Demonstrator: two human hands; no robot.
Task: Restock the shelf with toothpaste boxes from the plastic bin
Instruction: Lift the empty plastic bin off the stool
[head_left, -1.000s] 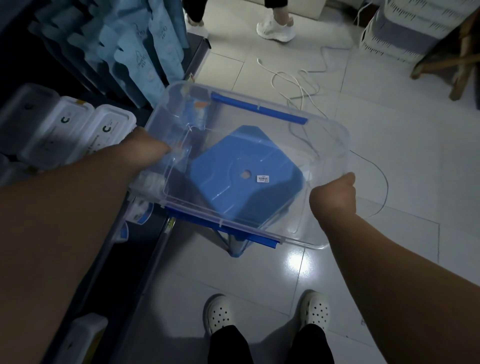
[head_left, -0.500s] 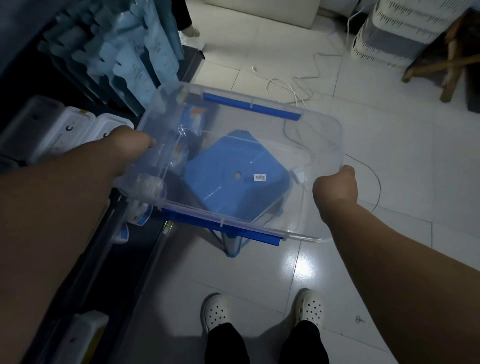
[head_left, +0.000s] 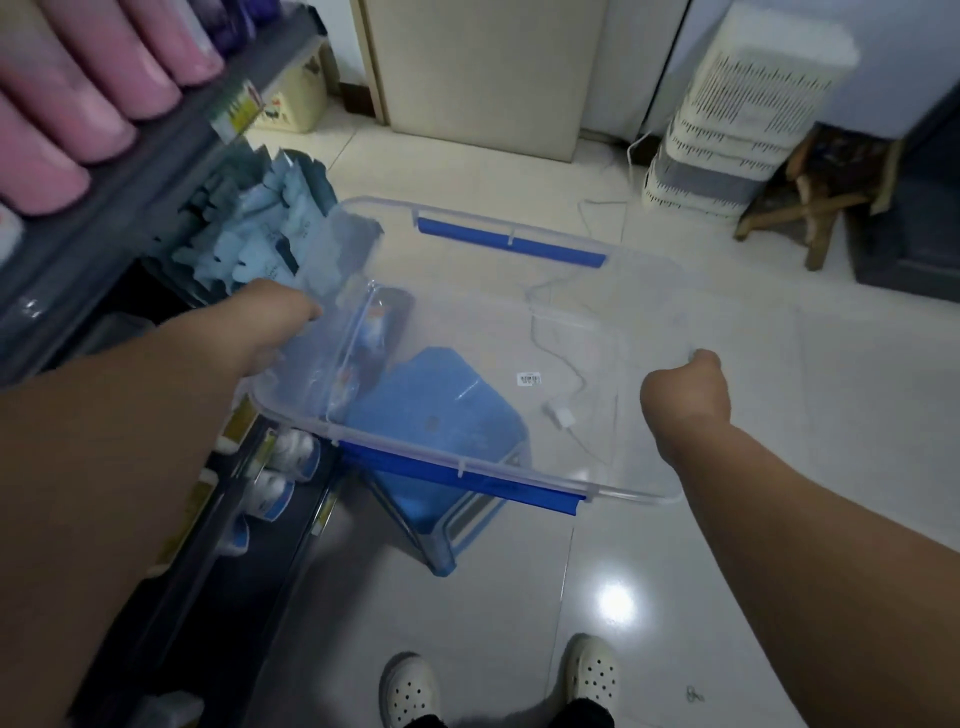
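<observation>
The plastic bin (head_left: 623, 332) is a clear, shallow rectangular tub with rounded corners and a thick rolled rim. A glossy blue latch bar is clipped along each long side, one on the far edge (head_left: 511, 241) and one on the near edge (head_left: 457, 480). Its walls are thin and smooth, transparent enough that the floor shows through them, and a small white barcode sticker (head_left: 530, 379) sits on its base. It is held in the air at a slight tilt, just beside the dark grey shelf (head_left: 130, 208) on the left and above a blue plastic stool (head_left: 431, 519).

A single toothpaste box (head_left: 376, 325) lies inside against the left wall. It is long and narrow with blue and orange print, too blurred to read.

The left hand (head_left: 283, 325) grips the bin's left short end; its fingers are hidden behind the rim, so how far they wrap cannot be told. The right hand (head_left: 683, 392) is curled into a fist round the rim of the right short end. The box lies close to the left hand and well apart from the right.

Matte pink bottles (head_left: 78, 104) stand on the upper shelf, and pale blue packets (head_left: 260, 234) hang below them. A white cable (head_left: 550, 332) trails across the shiny pale floor tiles (head_left: 779, 415), and perforated white clogs (head_left: 410, 691) show at the bottom.
</observation>
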